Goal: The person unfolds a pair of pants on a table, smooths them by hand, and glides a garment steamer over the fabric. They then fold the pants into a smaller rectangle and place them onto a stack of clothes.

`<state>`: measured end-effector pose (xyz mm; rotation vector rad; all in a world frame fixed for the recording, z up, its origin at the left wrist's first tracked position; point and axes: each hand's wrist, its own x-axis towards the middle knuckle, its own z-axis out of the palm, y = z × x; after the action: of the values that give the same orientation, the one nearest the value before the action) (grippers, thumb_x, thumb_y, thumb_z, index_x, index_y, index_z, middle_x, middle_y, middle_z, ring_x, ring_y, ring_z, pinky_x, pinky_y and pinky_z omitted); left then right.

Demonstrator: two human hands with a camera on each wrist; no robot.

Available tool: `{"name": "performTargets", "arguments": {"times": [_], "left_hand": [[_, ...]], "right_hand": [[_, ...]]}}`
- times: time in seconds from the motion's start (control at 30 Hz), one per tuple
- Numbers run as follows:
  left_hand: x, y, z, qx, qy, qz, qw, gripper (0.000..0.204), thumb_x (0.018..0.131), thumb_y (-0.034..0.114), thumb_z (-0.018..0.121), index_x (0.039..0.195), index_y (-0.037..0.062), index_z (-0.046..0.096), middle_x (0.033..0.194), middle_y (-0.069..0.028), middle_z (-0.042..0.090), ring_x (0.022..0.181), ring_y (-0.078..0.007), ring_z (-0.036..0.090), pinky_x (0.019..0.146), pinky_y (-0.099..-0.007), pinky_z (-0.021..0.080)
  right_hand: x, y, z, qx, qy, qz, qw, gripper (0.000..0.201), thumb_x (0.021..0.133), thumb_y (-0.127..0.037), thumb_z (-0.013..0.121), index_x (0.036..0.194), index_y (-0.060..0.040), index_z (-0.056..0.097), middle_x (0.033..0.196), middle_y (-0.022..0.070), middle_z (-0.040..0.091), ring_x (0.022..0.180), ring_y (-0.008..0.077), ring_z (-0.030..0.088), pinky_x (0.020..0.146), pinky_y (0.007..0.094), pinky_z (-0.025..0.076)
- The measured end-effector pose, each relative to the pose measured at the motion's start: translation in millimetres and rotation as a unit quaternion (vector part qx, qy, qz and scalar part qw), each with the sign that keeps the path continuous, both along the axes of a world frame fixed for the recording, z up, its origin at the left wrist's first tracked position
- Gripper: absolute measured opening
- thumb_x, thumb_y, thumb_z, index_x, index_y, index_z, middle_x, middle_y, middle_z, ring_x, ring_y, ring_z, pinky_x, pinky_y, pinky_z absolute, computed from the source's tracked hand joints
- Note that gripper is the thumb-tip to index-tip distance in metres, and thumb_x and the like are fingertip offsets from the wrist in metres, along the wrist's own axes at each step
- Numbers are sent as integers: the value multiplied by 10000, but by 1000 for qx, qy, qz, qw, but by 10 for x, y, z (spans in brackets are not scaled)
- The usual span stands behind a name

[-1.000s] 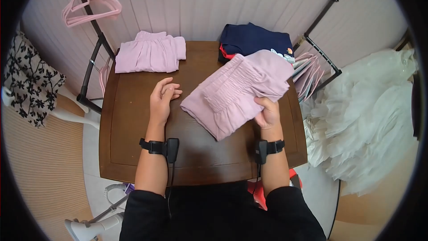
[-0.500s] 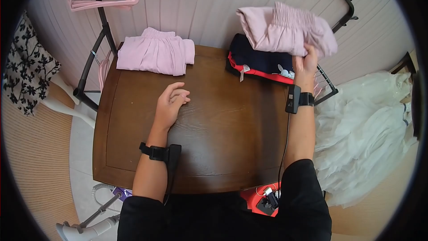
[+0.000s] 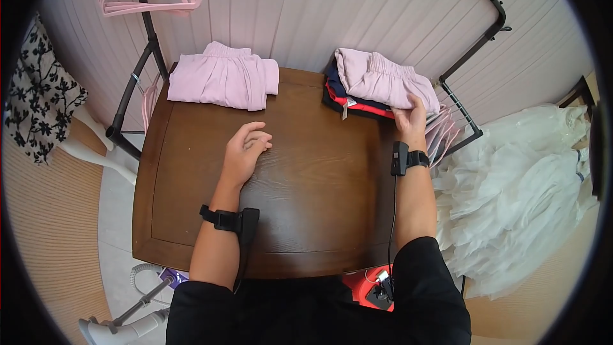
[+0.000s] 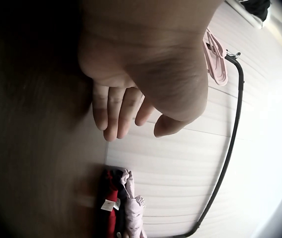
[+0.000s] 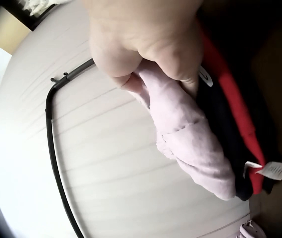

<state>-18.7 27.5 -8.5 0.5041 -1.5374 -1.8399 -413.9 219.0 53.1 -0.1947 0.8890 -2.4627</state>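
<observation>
the right hand (image 3: pixel 411 121) is pinching the folded pink cloth (image 3: pixel 383 80) by its near edge, maybe so it sits neatly on the dark pile (image 5: pixel 221 116), while the left hand (image 3: pixel 244 154) is hanging loose, gripping nothing.

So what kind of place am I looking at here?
Probably a clothing shop or dressing room: a white ruffled gown on the right, a patterned garment on the left, and pink hangers on a black rack beside folded clothes.

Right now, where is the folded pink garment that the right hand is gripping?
In the head view, the garment lies atop the dark-and-red pile, at the table's far right.
</observation>
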Motion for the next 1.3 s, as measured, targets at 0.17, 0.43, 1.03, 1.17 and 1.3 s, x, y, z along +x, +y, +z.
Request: {"name": "performTargets", "arguments": {"times": [0.17,0.43,1.03,1.17,1.3], "left_hand": [[0,-12,-22,8,10,1,1000,309,959,67,574,1248,-39,550,1018,-137,686,869,-161,664,782,-271,530],[-15,-12,-32,27,1,14,1000,249,953,78,584,1173,-37,591,960,-119,685,819,-144,652,744,-259,523],[-7,318,24,-183,-99,46,977,441,899,133,652,600,31,346,562,38,283,566,-64,265,483,-291,252],[-14,323,49,-162,-108,40,980,460,907,125,642,598,47,310,569,41,281,569,-62,258,482,-293,242],[-42,326,36,-158,-115,44,980,465,920,118,626,596,67,297,578,52,273,573,-57,248,484,-287,233]], "right_hand": [[-33,311,-61,116,15,-147,982,383,947,-170,618,1284,-17,520,1309,138,571,1265,324,518,1081,547,408],[411,628,-277,256,29,-56,964,176,968,-203,616,1043,-43,614,904,73,665,814,170,661,691,289,543],[2386,252,-468,391,446,105,798,309,913,-198,682,702,-9,560,566,-6,445,566,72,393,516,280,361],[2308,310,-449,400,438,66,802,308,911,-193,683,698,-4,565,562,-9,443,566,64,387,514,277,356],[2189,345,-486,396,421,49,814,316,912,-201,684,695,-3,566,556,-21,433,560,62,376,508,274,346]]}}
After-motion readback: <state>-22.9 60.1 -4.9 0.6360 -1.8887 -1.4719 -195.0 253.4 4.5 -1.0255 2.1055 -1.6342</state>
